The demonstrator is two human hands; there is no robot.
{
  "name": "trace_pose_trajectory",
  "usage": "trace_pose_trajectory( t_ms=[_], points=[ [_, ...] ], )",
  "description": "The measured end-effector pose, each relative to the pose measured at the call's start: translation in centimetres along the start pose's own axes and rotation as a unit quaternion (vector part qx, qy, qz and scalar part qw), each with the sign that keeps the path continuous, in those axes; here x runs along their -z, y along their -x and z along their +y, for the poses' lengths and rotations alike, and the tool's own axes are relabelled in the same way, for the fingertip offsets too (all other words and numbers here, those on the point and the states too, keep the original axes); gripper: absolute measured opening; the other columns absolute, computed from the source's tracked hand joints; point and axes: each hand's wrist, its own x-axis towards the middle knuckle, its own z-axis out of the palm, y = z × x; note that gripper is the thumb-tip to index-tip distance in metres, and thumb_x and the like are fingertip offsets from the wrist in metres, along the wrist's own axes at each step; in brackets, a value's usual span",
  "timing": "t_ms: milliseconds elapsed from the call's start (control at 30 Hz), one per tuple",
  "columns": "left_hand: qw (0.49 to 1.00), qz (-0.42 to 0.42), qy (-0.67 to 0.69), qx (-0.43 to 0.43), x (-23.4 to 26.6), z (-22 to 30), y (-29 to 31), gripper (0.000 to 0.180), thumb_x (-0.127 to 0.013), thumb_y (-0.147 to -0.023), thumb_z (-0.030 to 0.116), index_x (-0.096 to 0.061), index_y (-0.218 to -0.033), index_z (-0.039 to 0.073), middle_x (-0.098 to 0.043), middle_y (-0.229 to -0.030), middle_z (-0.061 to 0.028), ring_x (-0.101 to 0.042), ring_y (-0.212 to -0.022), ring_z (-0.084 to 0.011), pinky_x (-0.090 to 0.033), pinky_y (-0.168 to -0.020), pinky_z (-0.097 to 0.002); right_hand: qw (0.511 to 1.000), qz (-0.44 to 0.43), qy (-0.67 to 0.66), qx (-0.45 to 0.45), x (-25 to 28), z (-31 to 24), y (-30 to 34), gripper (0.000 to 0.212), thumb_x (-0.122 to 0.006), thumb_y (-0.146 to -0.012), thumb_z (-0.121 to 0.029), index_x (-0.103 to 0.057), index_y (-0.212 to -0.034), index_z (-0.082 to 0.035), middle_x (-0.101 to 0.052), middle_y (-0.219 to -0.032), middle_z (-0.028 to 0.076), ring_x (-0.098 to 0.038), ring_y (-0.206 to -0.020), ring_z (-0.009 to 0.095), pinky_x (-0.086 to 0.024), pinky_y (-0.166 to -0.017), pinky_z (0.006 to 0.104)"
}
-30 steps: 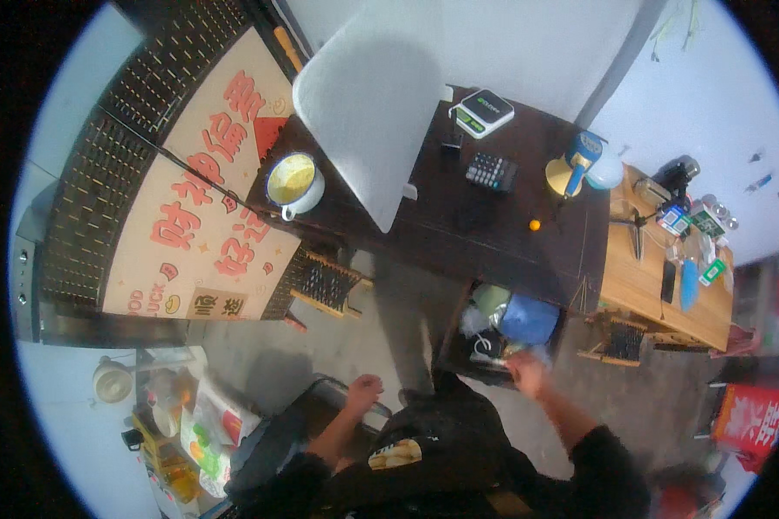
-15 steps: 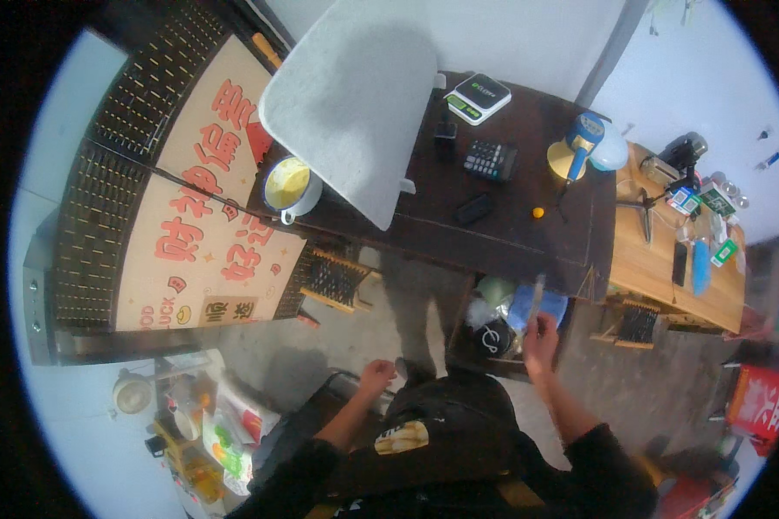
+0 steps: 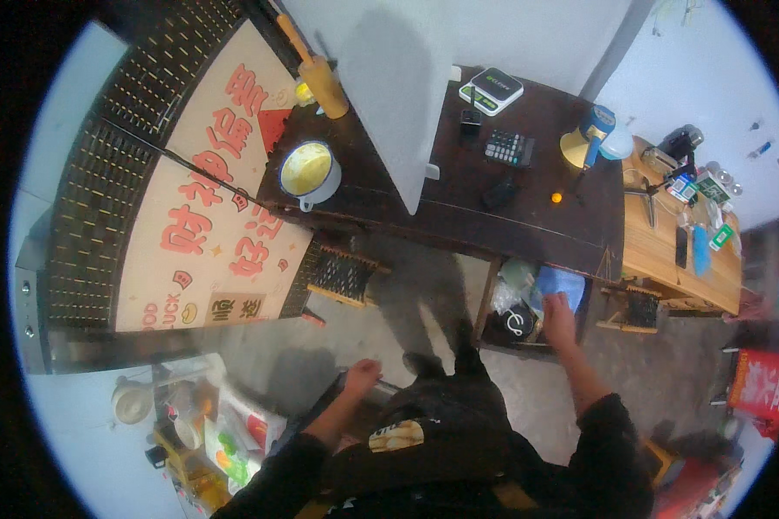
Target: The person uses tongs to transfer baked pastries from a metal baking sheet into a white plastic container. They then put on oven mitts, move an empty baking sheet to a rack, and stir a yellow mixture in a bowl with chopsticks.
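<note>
Over the pulled-out drawer (image 3: 528, 347) of the dark table, my right hand (image 3: 558, 316) is closed at the lower edge of a folded blue cloth (image 3: 564, 284). What its fingers hold, if anything, is too small to make out. Beside the cloth lie clear plastic bags (image 3: 505, 296) and a black round pouch or coil with a white cord (image 3: 514, 322). My left hand (image 3: 363, 375) hangs low in front of my body, fingers curled in, with nothing visible in it.
On the dark table (image 3: 528, 238) are an enamel pot (image 3: 327, 186), a wooden mallet (image 3: 324, 86), an upright grey board (image 3: 398, 104), a calculator (image 3: 509, 147), a scale (image 3: 492, 91) and a small orange ball (image 3: 556, 198). A woven stool (image 3: 342, 275) stands below.
My right hand has moved down to the cloth in the drawer, and the thin pale strip it held no longer shows. The view has shifted, uncovering the mallet behind the grey board.
</note>
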Motion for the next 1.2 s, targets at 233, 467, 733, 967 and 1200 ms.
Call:
trace_pose_trajectory(
  t_ms=[233, 467, 733, 967, 1200],
  points=[
    [0.999, -0.020, 0.026, -0.028, 5.0, -2.2, -1.2, 0.021, -0.071, -0.094, 0.017, -0.065, -0.107, 0.001, -0.068, -0.091, -0.0065, -0.069, -0.077, -0.0187, -0.054, -0.062, -0.0316, 0.993, 0.078, -0.033, -0.088, 0.4, 0.2, 1.2, 0.021, -0.057, -0.097, -0.012, -0.054, -0.118, -0.008, -0.067, -0.101, 0.025, -0.066, -0.088, 0.046, -0.051, -0.072, 0.0515],
    [0.996, -0.009, 0.074, 0.056, 7.1, -1.7, -1.4, 0.020, -0.072, -0.091, 0.015, -0.066, -0.104, 0.001, -0.070, -0.094, -0.0082, -0.071, -0.081, -0.0201, -0.056, -0.066, -0.0321, 0.612, 0.311, -0.495, -0.533, -6.9, -0.2, 13.5, 0.053, -0.062, -0.097, -0.035, -0.052, -0.138, -0.002, -0.066, -0.124, 0.017, -0.062, -0.115, 0.039, -0.049, -0.094, 0.0455],
    [0.991, -0.026, 0.069, -0.108, 9.4, 5.5, -5.7, 0.027, -0.070, -0.097, 0.025, -0.065, -0.113, 0.005, -0.071, -0.100, -0.0077, -0.072, -0.088, -0.0220, -0.057, -0.072, -0.0369, 0.595, 0.370, -0.417, -0.579, -10.8, 0.0, 10.1, 0.050, -0.070, -0.092, -0.037, -0.063, -0.128, -0.003, -0.071, -0.111, 0.017, -0.067, -0.095, 0.034, -0.053, -0.084, 0.0430],
    [0.995, 0.029, 0.092, -0.010, 7.5, 9.0, -6.7, 0.022, -0.065, -0.099, 0.022, -0.064, -0.113, 0.005, -0.069, -0.097, -0.0080, -0.071, -0.083, -0.0226, -0.054, -0.064, -0.0305, 0.951, 0.159, -0.038, -0.263, -4.4, -2.6, 0.7, 0.054, -0.078, -0.083, -0.042, -0.065, -0.122, -0.005, -0.068, -0.109, 0.018, -0.067, -0.098, 0.033, -0.053, -0.084, 0.0463],
    [0.999, -0.024, 0.034, 0.020, 7.3, 7.2, -7.7, 0.028, -0.066, -0.099, 0.025, -0.064, -0.116, 0.003, -0.070, -0.107, -0.0101, -0.072, -0.096, -0.0251, -0.057, -0.075, -0.0357, 0.986, -0.006, 0.125, -0.110, -2.9, -1.9, -2.6, 0.058, -0.075, -0.086, -0.030, -0.059, -0.138, -0.012, -0.066, -0.118, 0.021, -0.064, -0.107, 0.042, -0.053, -0.088, 0.0513]
  ],
)
